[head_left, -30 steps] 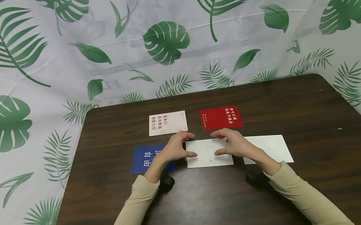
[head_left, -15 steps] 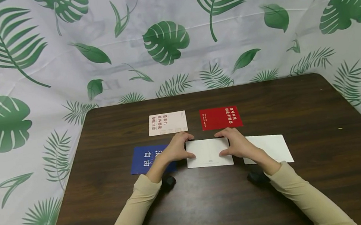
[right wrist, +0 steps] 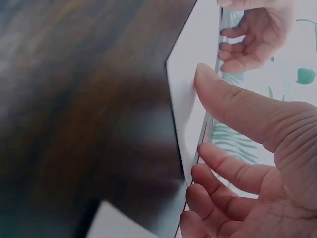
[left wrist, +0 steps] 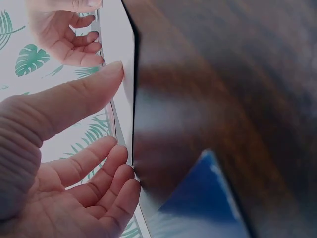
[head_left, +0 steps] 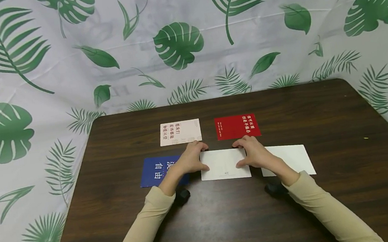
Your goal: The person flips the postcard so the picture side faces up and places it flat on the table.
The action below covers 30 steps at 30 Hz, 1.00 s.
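Note:
A white postcard (head_left: 224, 169) with small print near its lower edge lies flat on the table between both hands. My left hand (head_left: 190, 158) is at its left end, the thumb over the card's face and the curled fingers at the far left corner. At the right end, my right hand (head_left: 254, 153) mirrors this, with its thumb (right wrist: 207, 74) on the white face and fingertips (right wrist: 194, 171) right at the card's edge. A blue card (head_left: 153, 171) with white characters lies partly hidden behind the left hand and wrist. Another white card (head_left: 289, 155) lies beside the right wrist.
A pale card with dark red characters (head_left: 180, 132) and a red card (head_left: 232, 127) lie farther back on the dark wooden table (head_left: 221, 222). A leaf-patterned white cloth (head_left: 189, 85) hangs behind the table's far edge.
Both hands have drawn slightly apart, thumbs shifting outward toward the ends of the white postcard, most visibly the right hand. The cards have stayed in place.

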Motion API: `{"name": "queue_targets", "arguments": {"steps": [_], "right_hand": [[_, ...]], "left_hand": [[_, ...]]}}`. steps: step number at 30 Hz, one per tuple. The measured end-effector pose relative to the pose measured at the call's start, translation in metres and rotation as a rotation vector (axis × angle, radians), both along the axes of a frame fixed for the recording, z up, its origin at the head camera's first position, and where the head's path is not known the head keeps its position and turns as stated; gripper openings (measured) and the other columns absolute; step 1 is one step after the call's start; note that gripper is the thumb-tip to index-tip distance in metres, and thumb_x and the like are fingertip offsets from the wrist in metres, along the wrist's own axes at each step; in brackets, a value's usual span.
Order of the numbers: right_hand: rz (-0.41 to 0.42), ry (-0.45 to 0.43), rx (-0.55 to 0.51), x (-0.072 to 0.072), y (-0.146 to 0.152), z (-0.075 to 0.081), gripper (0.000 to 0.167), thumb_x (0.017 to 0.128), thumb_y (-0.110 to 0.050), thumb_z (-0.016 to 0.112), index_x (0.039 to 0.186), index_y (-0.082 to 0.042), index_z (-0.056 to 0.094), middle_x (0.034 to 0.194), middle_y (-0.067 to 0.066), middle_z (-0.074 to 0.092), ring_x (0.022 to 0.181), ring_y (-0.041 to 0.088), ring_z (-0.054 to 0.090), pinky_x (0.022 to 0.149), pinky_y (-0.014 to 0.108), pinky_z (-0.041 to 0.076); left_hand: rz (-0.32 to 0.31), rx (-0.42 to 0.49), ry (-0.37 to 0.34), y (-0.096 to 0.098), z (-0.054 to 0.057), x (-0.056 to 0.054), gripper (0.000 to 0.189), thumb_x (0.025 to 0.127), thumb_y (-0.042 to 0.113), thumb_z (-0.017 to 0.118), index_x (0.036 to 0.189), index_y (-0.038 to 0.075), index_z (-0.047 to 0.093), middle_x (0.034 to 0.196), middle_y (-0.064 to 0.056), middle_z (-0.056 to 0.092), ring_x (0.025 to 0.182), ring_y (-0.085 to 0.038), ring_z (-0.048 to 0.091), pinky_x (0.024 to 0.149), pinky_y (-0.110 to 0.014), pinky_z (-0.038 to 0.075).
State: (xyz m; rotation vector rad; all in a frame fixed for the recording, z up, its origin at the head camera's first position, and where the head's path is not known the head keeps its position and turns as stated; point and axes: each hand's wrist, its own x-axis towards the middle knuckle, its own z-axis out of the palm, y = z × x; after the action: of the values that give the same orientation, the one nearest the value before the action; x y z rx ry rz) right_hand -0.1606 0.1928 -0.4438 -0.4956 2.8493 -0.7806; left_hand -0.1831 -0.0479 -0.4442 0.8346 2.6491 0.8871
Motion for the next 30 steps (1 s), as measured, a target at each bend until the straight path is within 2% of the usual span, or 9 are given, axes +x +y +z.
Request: {"name": "queue_targets", "arguments": {"steps": [7, 12, 18, 21, 24, 27, 30], "right_hand": [[-0.014, -0.022, 0.052, -0.005, -0.003, 0.003, 0.053, 0.059, -0.019, 0.088, 0.099, 0.0, 0.058, 0.1, 0.016, 0.054, 0.092, 0.029, 0.044, 0.078, 0.043, 0.043], [-0.033, -0.039, 0.083, -0.005, -0.004, 0.005, 0.057, 0.059, -0.02, 0.089, 0.101, -0.002, 0.055, 0.103, 0.015, 0.054, 0.093, 0.029, 0.044, 0.078, 0.045, 0.044], [-0.053, -0.032, 0.08, -0.002, -0.006, 0.006, 0.061, 0.059, -0.02, 0.089, 0.104, -0.001, 0.053, 0.102, 0.015, 0.053, 0.093, 0.029, 0.046, 0.079, 0.045, 0.045], [-0.066, -0.03, 0.084, -0.001, -0.006, 0.006, 0.059, 0.059, -0.021, 0.089, 0.102, -0.002, 0.053, 0.098, 0.013, 0.053, 0.087, 0.026, 0.048, 0.073, 0.041, 0.047], [-0.084, -0.051, 0.09, 0.0, -0.005, 0.007, 0.06, 0.06, -0.024, 0.089, 0.101, -0.002, 0.052, 0.089, 0.01, 0.055, 0.075, 0.023, 0.049, 0.062, 0.035, 0.045], [-0.115, -0.093, 0.06, 0.0, -0.001, 0.007, 0.06, 0.062, -0.024, 0.088, 0.104, -0.001, 0.051, 0.078, 0.007, 0.055, 0.065, 0.021, 0.048, 0.054, 0.031, 0.041], [-0.118, -0.113, -0.002, 0.0, 0.005, 0.005, 0.057, 0.066, -0.02, 0.086, 0.107, 0.001, 0.052, 0.073, 0.006, 0.055, 0.062, 0.019, 0.046, 0.053, 0.03, 0.039]], "left_hand": [[0.006, -0.032, 0.003, 0.002, 0.0, -0.003, 0.059, 0.062, 0.012, 0.087, 0.111, -0.003, 0.058, 0.102, -0.013, 0.053, 0.099, -0.027, 0.043, 0.088, -0.036, 0.04], [-0.003, -0.053, 0.001, 0.003, 0.0, -0.005, 0.059, 0.062, 0.013, 0.086, 0.112, -0.003, 0.058, 0.102, -0.013, 0.052, 0.098, -0.027, 0.042, 0.087, -0.036, 0.04], [0.011, -0.056, 0.008, 0.001, 0.0, -0.005, 0.056, 0.061, 0.016, 0.087, 0.105, -0.001, 0.057, 0.101, -0.013, 0.05, 0.095, -0.027, 0.042, 0.085, -0.037, 0.04], [0.015, -0.036, 0.001, 0.0, -0.001, -0.005, 0.056, 0.061, 0.015, 0.087, 0.104, 0.0, 0.054, 0.1, -0.012, 0.052, 0.095, -0.028, 0.045, 0.086, -0.038, 0.041], [0.015, 0.004, -0.013, -0.001, -0.002, -0.005, 0.057, 0.062, 0.012, 0.087, 0.105, -0.001, 0.051, 0.096, -0.012, 0.057, 0.09, -0.026, 0.051, 0.083, -0.037, 0.044], [0.014, 0.068, -0.022, -0.004, -0.003, -0.004, 0.057, 0.062, 0.009, 0.086, 0.105, -0.002, 0.05, 0.086, -0.011, 0.059, 0.077, -0.021, 0.054, 0.072, -0.032, 0.046], [0.015, 0.144, -0.033, -0.008, -0.005, -0.004, 0.053, 0.063, 0.004, 0.084, 0.104, -0.003, 0.05, 0.075, -0.009, 0.057, 0.065, -0.015, 0.052, 0.062, -0.026, 0.045]]}}
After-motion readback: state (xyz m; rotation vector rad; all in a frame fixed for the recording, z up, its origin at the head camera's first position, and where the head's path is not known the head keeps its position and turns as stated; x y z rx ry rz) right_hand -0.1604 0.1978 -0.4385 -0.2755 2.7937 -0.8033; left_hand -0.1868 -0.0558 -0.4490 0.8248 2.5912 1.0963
